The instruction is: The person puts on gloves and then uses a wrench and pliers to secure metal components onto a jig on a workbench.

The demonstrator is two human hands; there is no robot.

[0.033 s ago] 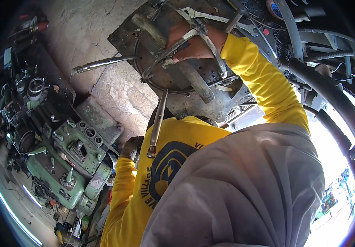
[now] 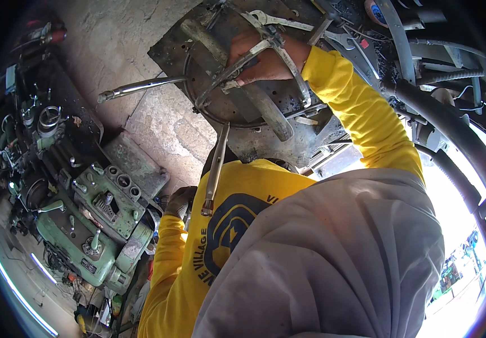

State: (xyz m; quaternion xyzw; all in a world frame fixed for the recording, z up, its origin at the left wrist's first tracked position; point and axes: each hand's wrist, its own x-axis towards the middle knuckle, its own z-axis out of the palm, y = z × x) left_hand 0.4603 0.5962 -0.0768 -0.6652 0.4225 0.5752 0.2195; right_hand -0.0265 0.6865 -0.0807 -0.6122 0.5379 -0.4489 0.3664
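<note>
A worn metal frame (image 2: 298, 79), with bent arms meeting at a hub, lies on the dark steel worktop. It has a thin ring (image 2: 214, 119) and tubular legs; one shiny leg (image 2: 141, 88) sticks out to the left and another leg (image 2: 217, 169) points toward my chest. My right hand (image 2: 266, 61) reaches in among the arms, its fingers curled and closed round part of the frame. Lower left, beside a green machine, is my left hand (image 2: 181, 200), small and dark in shadow; its fingers are too unclear to read.
The green lathe-like machine (image 2: 93, 225) with levers and dials fills the left side. Flat bars such as this one (image 2: 268, 110) lie under the frame. Wrenches (image 2: 288, 21) rest at the worktop's far side. Thick dark pipes and hoses (image 2: 443, 121) crowd the right.
</note>
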